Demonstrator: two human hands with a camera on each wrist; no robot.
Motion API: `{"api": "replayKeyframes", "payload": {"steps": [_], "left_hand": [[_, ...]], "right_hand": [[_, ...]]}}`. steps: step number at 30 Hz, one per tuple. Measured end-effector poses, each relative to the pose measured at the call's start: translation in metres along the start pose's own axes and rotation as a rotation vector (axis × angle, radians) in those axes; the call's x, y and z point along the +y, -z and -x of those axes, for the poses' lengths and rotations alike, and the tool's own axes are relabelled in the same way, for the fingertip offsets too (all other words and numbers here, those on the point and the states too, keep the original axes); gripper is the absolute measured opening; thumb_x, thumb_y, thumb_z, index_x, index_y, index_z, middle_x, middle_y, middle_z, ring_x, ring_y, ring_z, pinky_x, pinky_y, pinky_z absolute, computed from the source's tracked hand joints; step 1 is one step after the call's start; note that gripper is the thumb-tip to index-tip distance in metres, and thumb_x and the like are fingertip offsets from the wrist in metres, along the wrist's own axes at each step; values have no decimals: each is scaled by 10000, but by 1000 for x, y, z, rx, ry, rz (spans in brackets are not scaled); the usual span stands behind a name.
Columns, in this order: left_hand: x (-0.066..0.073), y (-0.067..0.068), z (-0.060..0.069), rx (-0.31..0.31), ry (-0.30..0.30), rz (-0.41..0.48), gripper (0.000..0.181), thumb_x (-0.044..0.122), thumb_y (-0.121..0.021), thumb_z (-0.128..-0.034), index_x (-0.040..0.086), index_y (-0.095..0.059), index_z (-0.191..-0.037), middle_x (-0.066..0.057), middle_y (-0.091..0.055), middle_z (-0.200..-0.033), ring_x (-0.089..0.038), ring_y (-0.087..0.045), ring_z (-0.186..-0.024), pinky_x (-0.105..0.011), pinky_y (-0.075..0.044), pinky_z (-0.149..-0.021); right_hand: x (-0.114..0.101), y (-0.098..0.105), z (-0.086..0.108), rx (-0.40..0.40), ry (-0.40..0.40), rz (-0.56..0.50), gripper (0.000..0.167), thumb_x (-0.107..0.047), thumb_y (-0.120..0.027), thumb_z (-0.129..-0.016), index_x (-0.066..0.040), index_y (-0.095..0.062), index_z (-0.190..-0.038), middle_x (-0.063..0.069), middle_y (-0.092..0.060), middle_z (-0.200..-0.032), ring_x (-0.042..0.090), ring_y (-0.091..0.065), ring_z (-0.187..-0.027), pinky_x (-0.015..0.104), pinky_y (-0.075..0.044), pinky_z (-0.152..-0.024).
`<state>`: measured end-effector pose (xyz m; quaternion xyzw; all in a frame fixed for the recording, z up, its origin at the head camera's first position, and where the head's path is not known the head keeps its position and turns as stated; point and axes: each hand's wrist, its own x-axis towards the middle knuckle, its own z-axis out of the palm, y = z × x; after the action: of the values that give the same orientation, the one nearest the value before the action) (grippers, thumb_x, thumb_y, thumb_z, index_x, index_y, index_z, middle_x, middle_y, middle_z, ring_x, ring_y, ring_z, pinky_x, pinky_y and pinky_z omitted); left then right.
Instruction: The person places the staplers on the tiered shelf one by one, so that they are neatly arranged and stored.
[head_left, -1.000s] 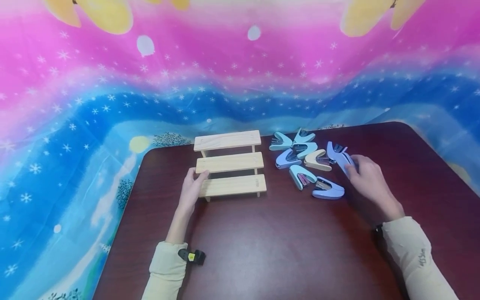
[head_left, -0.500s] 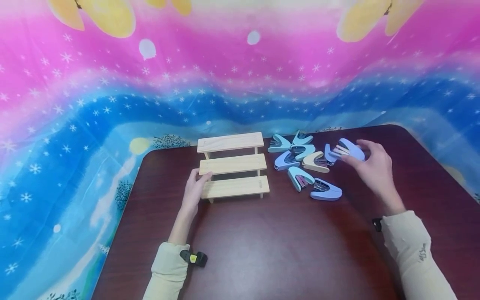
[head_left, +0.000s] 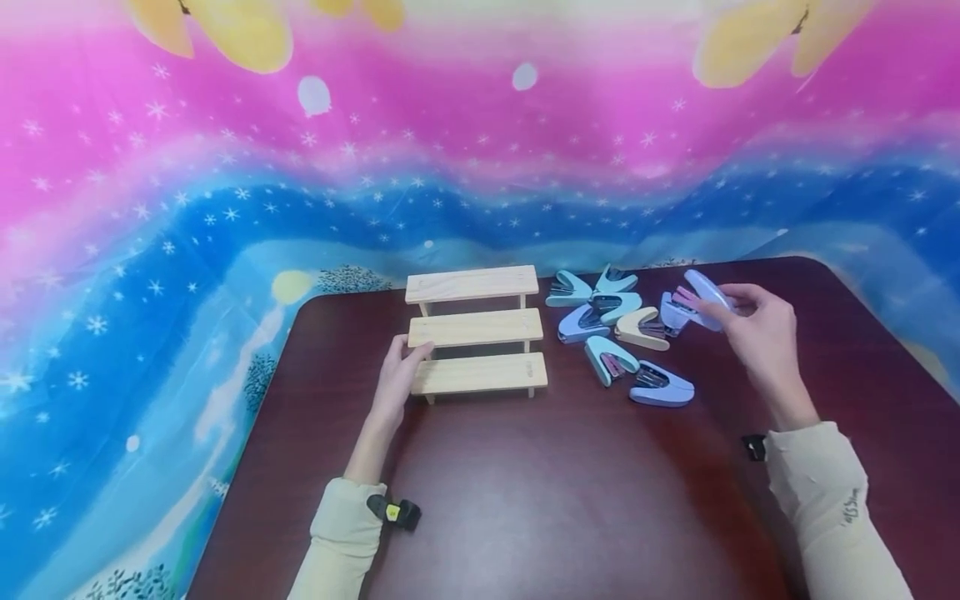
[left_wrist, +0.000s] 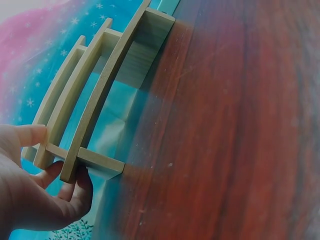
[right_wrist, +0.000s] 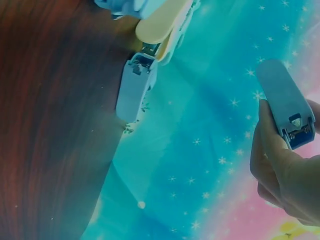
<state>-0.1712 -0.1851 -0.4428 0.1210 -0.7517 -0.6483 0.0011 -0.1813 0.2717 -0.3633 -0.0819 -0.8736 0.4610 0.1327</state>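
Observation:
My left hand (head_left: 397,379) grips the left end of a pale wooden three-step stand (head_left: 480,375). In the left wrist view the thumb lies against the middle step and curled fingers reach under the front plank (left_wrist: 95,115). My right hand (head_left: 768,342) pinches a lavender stapler (head_left: 708,298) between thumb and fingers. In the right wrist view that stapler (right_wrist: 285,97) is held apart from the others. Close beside it on the table is another lavender stapler (head_left: 673,317), partly hidden by the held one in the head view.
Several staplers lie right of the stand: mint ones (head_left: 618,307), a cream one (head_left: 642,328) and lavender ones (head_left: 662,386). The dark red-brown table (head_left: 525,483) has a rounded far edge against a printed pink and blue cloth (head_left: 480,183).
My right hand has lifted the lavender stapler and turned it, so its open end now faces left. The left hand keeps its grip on the stand. The head view has shifted slightly.

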Motion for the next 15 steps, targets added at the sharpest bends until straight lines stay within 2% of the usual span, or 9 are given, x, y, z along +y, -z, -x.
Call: {"api": "replayKeyframes", "payload": {"steps": [3, 7, 10, 15], "left_hand": [[-1, -1, 1, 11, 6, 7, 500, 374, -652, -995, 71, -499, -1363, -139, -500, -1392, -310, -428, -1291, -504, -281, -1107], [-3, 1, 2, 25, 14, 6, 492, 360, -650, -995, 63, -499, -1358, -143, -502, -1384, -308, -424, -1291, -496, -279, -1108], [-1, 0, 1, 24, 5, -2, 469, 341, -657, -988, 58, -515, -1334, -148, -529, -1350, -303, -453, -1250, -475, -306, -1081], [3, -3, 0, 23, 6, -27, 440, 335, -655, -978, 65, -527, -1301, -153, -564, -1294, -296, -489, -1198, -458, -337, -1043]], "right_hand": [[-7, 0, -3, -8, 24, 16, 523, -343, -675, -1002, 46, -595, -1343, 198, -609, -1191, 103, -569, -868, 88, -483, -664], [-17, -5, -6, -58, 46, 28, 549, -334, -642, -1020, 87, -529, -1352, 306, -607, -1251, 271, -630, -979, 76, -464, -645], [-23, -8, -8, -99, 49, 34, 576, -336, -609, -1035, 107, -476, -1378, 359, -591, -1292, 412, -613, -1060, 67, -444, -632], [-35, -14, -10, -140, 78, 27, 593, -302, -612, -1031, 73, -465, -1467, 355, -594, -1331, 437, -615, -1122, 102, -454, -656]]}}
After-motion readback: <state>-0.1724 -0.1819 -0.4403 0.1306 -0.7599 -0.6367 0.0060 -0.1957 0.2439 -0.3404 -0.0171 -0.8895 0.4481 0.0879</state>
